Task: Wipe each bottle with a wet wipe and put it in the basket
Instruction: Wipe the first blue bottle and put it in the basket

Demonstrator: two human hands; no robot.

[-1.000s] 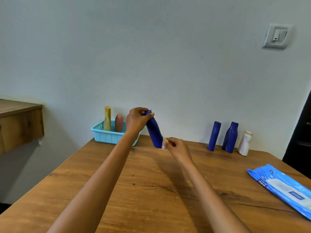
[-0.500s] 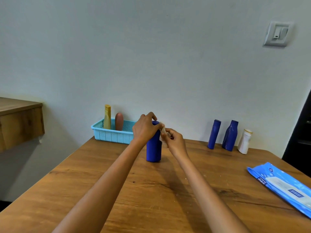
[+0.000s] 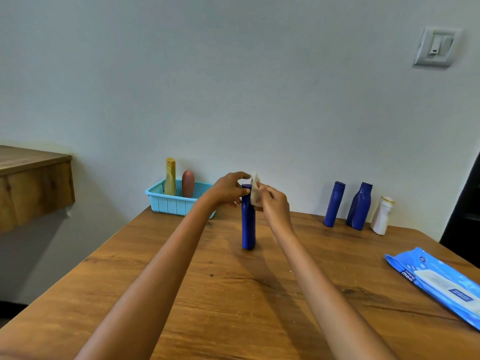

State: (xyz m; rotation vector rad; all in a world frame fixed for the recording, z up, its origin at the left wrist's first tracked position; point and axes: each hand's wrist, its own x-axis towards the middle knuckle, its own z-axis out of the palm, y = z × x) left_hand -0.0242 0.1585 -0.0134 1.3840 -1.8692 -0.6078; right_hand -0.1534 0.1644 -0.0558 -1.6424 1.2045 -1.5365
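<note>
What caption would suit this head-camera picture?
Left hand steadies an upright blue bottle on the table while right hand wipes its top with a wet wipe.

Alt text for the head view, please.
A left hand steadies an upright blue bottle on a wooden table while the right hand wipes its top with a wet wipe.

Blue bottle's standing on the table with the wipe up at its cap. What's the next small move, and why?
Probably draw the wet wipe down the side of the blue bottle. The right hand pinches the wipe against the top only, the left hand steadies the cap, and the body below looks uncovered, so it likely isn't ready for the basket.
</note>
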